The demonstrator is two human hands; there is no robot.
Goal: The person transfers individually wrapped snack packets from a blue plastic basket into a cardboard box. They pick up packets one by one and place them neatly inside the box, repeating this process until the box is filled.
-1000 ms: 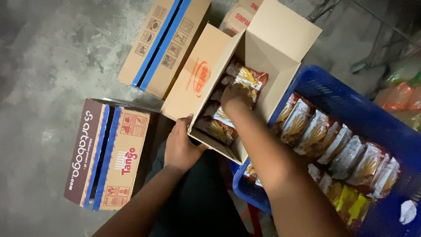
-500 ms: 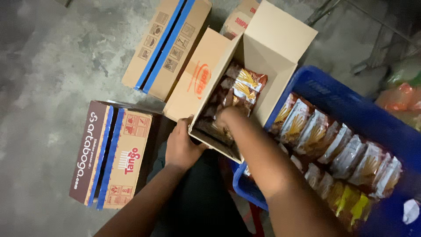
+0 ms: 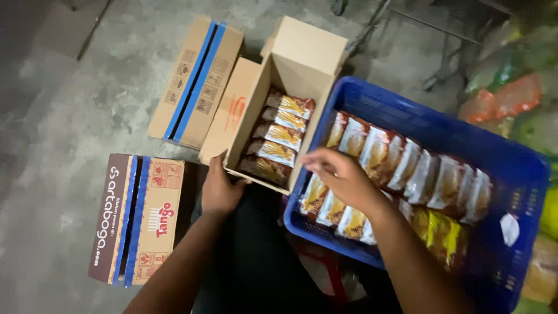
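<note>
Left hand (image 3: 220,189) gripping open carton (image 3: 247,113), snack packets (image 3: 279,132) inside

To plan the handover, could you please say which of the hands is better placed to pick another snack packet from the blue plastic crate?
Right hand: over the blue plastic crate's packets; left hand grips the open cardboard box.

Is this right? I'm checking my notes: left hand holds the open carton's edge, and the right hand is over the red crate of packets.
Not quite: the crate is blue, as the head view shows. The left hand does hold the open carton, and the right hand is over the packets.
</note>
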